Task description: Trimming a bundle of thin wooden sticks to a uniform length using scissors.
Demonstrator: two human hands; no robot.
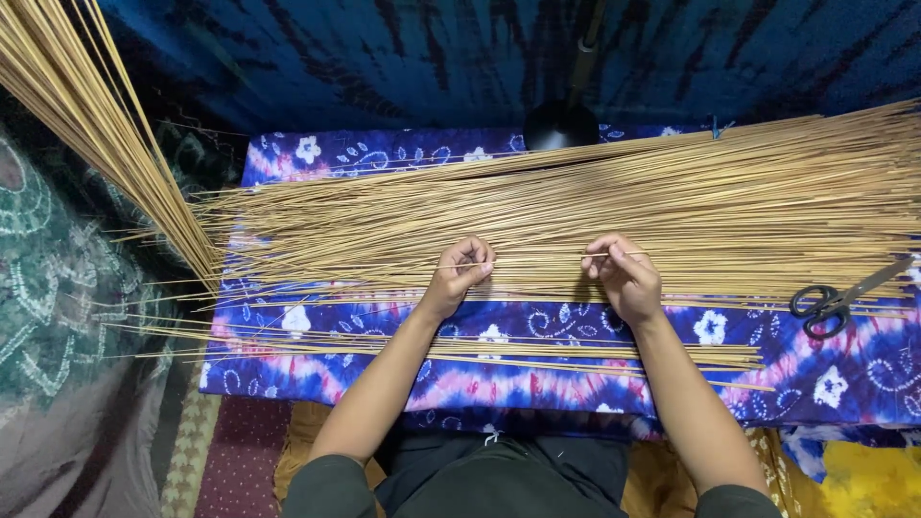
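Both hands pinch one thin stick [537, 257] between them, left hand [459, 273] and right hand [619, 278] closed on it, at the near edge of a stick pile [576, 206] covering the cloth-draped desk [499, 384]; scissors [830, 302] lie right.

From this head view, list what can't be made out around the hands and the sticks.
- Thin stick between left hand and right hand: too thin to separate from the pile of sticks behind it.
- Fingertips: curled in, grip hidden.
- Pile's right end: cut off by the frame edge.
- Black round object: lower part hidden behind the pile.
- Scissors: blade tips lost among sticks.
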